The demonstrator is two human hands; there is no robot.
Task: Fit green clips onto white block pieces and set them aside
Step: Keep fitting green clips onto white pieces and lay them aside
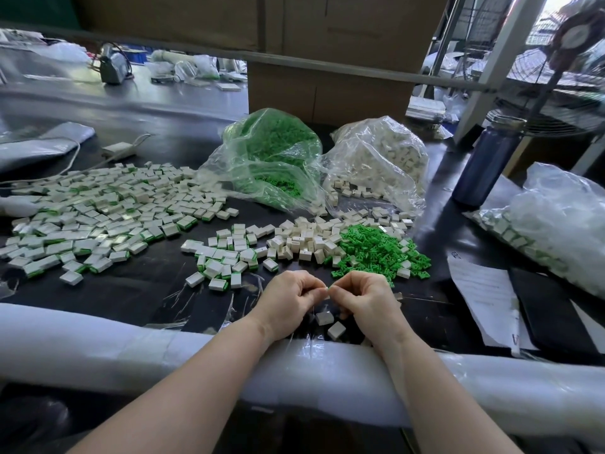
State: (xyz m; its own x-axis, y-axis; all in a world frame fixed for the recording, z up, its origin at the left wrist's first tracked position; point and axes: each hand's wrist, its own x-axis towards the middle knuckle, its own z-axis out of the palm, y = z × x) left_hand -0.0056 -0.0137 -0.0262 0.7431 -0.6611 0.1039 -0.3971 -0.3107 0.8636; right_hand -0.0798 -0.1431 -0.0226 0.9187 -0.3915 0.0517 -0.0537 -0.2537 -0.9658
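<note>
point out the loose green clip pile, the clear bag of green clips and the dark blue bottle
loose green plastic clip pile point(376, 249), head view, middle of the heap
clear plastic bag of green clips point(271, 149), head view, bulging front
dark blue bottle point(487, 162), head view, mid body

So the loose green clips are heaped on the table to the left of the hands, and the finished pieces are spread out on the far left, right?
Not quite. The head view shows the loose green clips heaped to the right of the hands, just beyond the right hand. The finished pieces are indeed spread out on the far left.
</note>
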